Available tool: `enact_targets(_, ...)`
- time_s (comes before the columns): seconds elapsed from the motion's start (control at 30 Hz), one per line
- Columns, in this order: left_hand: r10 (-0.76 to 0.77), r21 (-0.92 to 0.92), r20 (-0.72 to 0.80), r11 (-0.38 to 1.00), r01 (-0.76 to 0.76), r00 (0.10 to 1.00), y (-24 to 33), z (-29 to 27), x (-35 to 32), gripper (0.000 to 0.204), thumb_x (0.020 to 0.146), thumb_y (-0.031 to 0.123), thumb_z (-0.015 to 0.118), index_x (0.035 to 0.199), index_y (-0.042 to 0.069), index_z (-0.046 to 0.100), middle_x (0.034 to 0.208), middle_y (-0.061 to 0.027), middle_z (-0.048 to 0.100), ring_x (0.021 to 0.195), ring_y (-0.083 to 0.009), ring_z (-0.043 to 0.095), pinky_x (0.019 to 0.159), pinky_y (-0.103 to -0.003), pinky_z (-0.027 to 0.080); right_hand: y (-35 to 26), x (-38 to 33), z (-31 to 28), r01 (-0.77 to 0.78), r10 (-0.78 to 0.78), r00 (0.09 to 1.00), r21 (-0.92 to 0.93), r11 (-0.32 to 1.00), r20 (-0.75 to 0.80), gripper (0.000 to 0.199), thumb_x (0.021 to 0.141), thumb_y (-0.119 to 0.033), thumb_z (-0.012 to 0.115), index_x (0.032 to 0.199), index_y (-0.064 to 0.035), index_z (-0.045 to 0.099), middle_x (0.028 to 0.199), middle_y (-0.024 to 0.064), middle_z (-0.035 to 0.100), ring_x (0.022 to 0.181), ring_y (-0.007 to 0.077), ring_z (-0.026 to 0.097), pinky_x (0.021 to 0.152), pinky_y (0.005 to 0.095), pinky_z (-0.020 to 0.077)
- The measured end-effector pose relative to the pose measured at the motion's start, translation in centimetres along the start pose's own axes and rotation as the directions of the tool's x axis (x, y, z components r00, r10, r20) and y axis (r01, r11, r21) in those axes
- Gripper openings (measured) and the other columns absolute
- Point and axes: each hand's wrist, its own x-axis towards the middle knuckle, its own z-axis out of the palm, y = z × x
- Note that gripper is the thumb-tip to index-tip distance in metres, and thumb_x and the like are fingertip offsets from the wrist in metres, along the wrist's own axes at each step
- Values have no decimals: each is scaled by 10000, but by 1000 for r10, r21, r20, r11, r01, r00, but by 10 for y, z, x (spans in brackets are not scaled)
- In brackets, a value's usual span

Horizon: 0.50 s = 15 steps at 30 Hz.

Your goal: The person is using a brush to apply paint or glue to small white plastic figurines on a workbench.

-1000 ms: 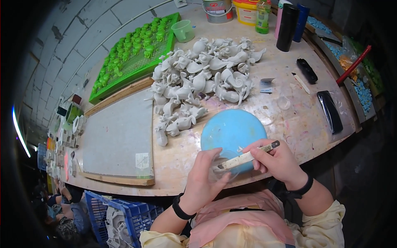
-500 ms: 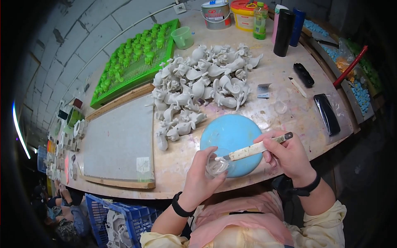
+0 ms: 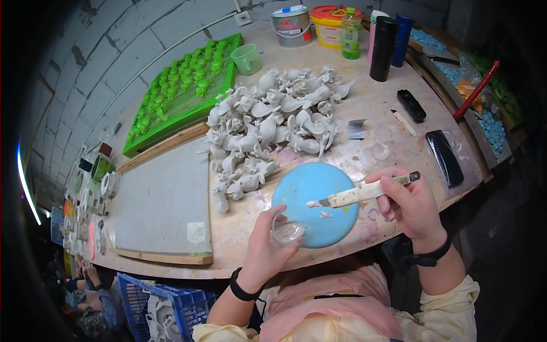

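Observation:
My left hand (image 3: 269, 240) has its thumb and fingers curled round a small clear cup (image 3: 286, 230), tilted, with whitish paste inside. My right hand (image 3: 407, 200) grips a spatula (image 3: 360, 195) by its white, stained handle. White paste coats the spatula's narrow tip, which hovers above a round light-blue disc (image 3: 310, 178), apart from the cup. On the disc lies a small whitish dab (image 3: 325, 214). Beyond the disc, a large heap of unpainted grey-white figurines (image 3: 270, 128) covers the table's middle.
A grey board with wooden edges (image 3: 162, 199) lies at left, with a green tray (image 3: 185, 85) of green pieces behind it. Buckets (image 3: 292, 28), bottles (image 3: 384, 48) and a green cup (image 3: 247, 58) stand at the back. A black case (image 3: 446, 158) lies at right. A blue crate (image 3: 171, 305) sits below left.
The spatula has come out of the clear cup, moving up and right with my right hand. My left hand still holds the cup, slightly lower. The dab on the disc now shows.

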Motion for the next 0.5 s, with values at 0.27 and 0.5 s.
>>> enact_targets(0.27, -55, -49, -54, 997, 52, 997, 0, -14, -13, 634, 657, 41, 753, 1215, 28, 453, 998, -114, 541, 945, -228, 551, 844, -338, 450, 39, -4, -25, -73, 62, 992, -97, 993, -111, 200, 927, -153, 535, 1003, 2, 638, 626, -5, 554, 496, 32, 465, 446, 166, 373)
enact_targets(0.5, -68, -79, -50, 995, 64, 996, -1, -17, -16, 675, 655, -26, 722, 1251, 46, 413, 1006, -82, 548, 985, -180, 551, 883, -310, 444, 69, -5, -25, -197, 179, 976, -150, 969, -124, 203, 932, -148, 526, 1031, -6, 632, 648, -2, 562, 499, 27, 463, 456, 170, 393)
